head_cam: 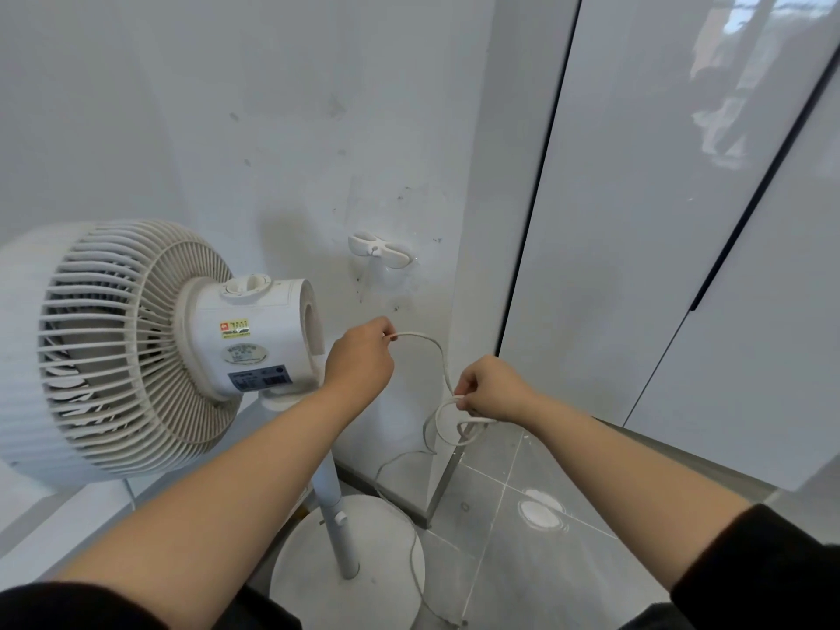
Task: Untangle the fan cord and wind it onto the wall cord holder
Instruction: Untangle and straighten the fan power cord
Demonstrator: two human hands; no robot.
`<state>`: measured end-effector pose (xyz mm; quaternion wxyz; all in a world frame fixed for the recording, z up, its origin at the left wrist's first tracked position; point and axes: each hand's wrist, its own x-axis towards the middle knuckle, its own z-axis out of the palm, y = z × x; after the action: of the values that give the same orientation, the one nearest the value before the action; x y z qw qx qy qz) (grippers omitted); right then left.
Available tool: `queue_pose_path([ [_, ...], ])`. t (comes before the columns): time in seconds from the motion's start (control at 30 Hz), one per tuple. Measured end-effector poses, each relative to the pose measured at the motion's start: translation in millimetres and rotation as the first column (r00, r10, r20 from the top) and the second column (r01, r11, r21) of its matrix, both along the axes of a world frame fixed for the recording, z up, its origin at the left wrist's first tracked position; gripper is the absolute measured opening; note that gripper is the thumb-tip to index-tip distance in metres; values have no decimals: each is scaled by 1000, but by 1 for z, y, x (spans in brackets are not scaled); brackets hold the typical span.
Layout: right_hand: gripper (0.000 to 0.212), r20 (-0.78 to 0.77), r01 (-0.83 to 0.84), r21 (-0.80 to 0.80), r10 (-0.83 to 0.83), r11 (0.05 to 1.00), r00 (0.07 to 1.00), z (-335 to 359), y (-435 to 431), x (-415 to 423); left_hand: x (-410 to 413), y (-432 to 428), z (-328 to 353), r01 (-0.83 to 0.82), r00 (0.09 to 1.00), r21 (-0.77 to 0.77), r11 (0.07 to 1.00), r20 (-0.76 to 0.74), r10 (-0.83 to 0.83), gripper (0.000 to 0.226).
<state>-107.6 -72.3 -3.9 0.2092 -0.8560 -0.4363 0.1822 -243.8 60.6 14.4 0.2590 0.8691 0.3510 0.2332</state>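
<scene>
A white pedestal fan [136, 343] stands at the left on a round base [363, 566]. Its white cord [434, 352] arcs between my two hands. My left hand [361, 359] grips one stretch of the cord just right of the fan's motor housing. My right hand [493, 388] pinches the cord where it forms loops [447, 425] hanging below my fingers. From the loops the cord drops to the floor and trails past the base. The white wall cord holder [382, 251] is fixed on the wall above both hands, with nothing wound on it.
A white wall corner [477, 266] runs down right of the holder. Glossy white cabinet doors [659, 220] with dark gaps fill the right side. Grey floor tiles [522, 538] lie below, with a white ledge [68, 516] under the fan head.
</scene>
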Motion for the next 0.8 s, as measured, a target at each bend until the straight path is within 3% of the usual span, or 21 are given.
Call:
queue_pose_path([
  [0.1,22,-19,-10,59,11,998,1000,14,-8,4,4,-3,5,65,997,93,994,-46,-61,42],
  [0.2,17,-60,-21,121,29,992,998,29,-18,7,10,-12,6,186,982,244,952,-63,-176,47],
  [0.33,9,-72,10,201,5,980,997,49,-26,13,19,-24,9,337,924,591,733,-58,-378,53],
  [0.43,5,-109,53,272,-24,961,994,63,-33,19,26,-25,11,355,905,669,653,-72,-419,37],
  [0.53,14,-138,89,344,-43,935,989,73,-41,22,29,-31,17,416,895,524,743,-94,-435,44],
  [0.63,13,-262,136,455,-13,880,965,82,-47,24,31,-42,28,529,848,207,823,-153,-507,36],
  [0.7,11,-293,138,474,8,870,956,87,-49,25,31,-50,36,542,839,-30,840,-29,-543,26],
  [0.8,4,-330,140,468,25,873,944,92,-51,29,32,-53,43,521,854,-160,839,100,-511,25],
])
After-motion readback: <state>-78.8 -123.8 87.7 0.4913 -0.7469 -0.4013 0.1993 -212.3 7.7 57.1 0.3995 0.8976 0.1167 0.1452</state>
